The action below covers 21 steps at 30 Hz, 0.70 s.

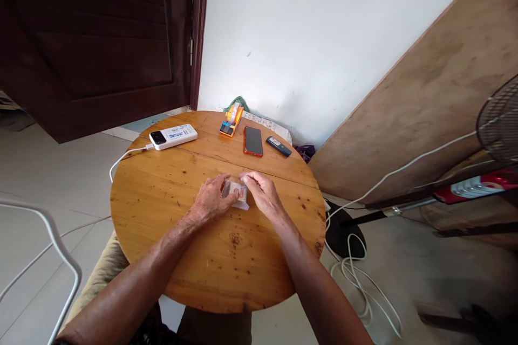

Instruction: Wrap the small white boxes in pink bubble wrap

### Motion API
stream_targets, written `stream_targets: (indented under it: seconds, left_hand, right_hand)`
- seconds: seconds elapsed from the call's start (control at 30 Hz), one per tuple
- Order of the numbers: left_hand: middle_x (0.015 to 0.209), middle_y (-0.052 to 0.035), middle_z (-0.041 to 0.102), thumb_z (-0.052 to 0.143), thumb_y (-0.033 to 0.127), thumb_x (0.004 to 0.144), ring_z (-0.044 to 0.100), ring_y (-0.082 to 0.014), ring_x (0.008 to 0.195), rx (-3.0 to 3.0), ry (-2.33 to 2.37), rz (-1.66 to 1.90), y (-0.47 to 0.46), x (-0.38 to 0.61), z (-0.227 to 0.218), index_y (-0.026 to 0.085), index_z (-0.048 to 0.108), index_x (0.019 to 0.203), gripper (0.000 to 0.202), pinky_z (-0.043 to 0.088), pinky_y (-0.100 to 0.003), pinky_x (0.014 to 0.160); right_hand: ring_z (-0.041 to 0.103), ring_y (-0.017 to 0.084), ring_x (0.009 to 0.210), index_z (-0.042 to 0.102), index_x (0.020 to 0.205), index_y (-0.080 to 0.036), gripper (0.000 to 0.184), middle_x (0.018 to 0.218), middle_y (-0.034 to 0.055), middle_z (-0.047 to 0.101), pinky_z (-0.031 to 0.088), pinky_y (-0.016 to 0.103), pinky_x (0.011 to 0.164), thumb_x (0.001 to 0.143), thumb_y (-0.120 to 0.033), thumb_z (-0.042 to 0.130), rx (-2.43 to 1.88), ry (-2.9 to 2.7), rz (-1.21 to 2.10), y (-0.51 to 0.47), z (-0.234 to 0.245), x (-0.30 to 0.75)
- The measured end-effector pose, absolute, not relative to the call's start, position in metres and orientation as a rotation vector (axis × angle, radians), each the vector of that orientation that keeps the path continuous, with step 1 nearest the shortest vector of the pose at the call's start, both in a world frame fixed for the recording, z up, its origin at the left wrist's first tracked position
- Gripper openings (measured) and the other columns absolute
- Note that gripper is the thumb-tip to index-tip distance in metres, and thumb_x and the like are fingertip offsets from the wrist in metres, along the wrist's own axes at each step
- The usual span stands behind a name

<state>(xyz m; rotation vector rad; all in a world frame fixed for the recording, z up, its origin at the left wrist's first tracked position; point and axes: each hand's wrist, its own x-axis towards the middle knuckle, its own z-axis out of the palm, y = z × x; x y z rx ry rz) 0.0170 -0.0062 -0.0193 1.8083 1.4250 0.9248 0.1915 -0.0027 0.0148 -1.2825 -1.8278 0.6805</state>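
A small whitish packet with a red mark [242,192], in clear plastic film, lies on the round wooden table [202,248] between my hands. My left hand [212,197] curls round its left side, thumb pressed on top and fingers along the far edge. From the right, my right hand [261,191] pinches the film at the packet's far right corner. A loose flap of clear film [242,205] sticks out at the near side. What is inside the packet cannot be made out.
Toward the back stand an orange tape dispenser [232,120], a dark phone with a red edge [253,142] and a dark blue handheld device [279,145]. A white power bank [173,137] with a cable lies at the left. A fan [499,124] stands on the right.
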Motion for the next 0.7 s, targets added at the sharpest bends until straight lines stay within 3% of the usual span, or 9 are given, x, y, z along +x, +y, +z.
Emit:
stream_targets:
  seconds: [0.17, 0.37, 0.53, 0.7]
  left_hand:
    - [0.112, -0.0131, 0.072, 0.065, 0.044, 0.081, 0.065, -0.0277, 0.104, 1.810, 1.451, 0.922, -0.006, 0.018, -0.019, 0.017, 0.063, 0.126, 0.053, 0.050, -0.041, 0.094]
    - [0.106, -0.0131, 0.072, 0.062, 0.043, 0.083, 0.065, -0.0278, 0.103, 1.838, 1.460, 0.917, -0.006, 0.019, -0.016, 0.016, 0.064, 0.124, 0.049, 0.050, -0.041, 0.093]
    - [0.105, -0.0129, 0.072, 0.065, 0.045, 0.081, 0.064, -0.0289, 0.104, 1.878, 1.469, 0.904, -0.010, 0.019, -0.015, 0.016, 0.063, 0.125, 0.053, 0.049, -0.040, 0.092]
    - [0.114, -0.0143, 0.070, 0.071, 0.044, 0.075, 0.059, -0.0336, 0.112, 1.932, 1.492, 0.846, -0.014, 0.018, -0.014, 0.018, 0.056, 0.135, 0.067, 0.045, -0.047, 0.099]
  right_hand:
    - [0.067, 0.023, 0.107, 0.068, 0.113, -0.024, 0.029, 0.115, 0.0065, 0.073, 0.054, 0.036, 0.088, 0.088, -0.037, 0.065, -1.312, -1.973, 0.663, -0.016, 0.015, 0.201]
    - [0.067, 0.024, 0.108, 0.073, 0.100, -0.025, 0.016, 0.111, 0.0077, 0.074, 0.051, 0.043, 0.098, 0.092, -0.028, 0.060, -1.217, -2.047, 0.377, -0.011, 0.006, 0.202]
    - [0.071, 0.022, 0.096, 0.074, 0.088, -0.024, 0.019, 0.099, 0.0058, 0.076, 0.054, 0.037, 0.091, 0.092, -0.025, 0.055, -1.191, -1.956, 0.383, -0.003, 0.005, 0.196]
    - [0.071, 0.021, 0.083, 0.072, 0.085, -0.023, 0.021, 0.088, 0.0030, 0.077, 0.056, 0.032, 0.075, 0.092, -0.034, 0.054, -1.259, -1.819, 0.536, 0.002, 0.005, 0.194]
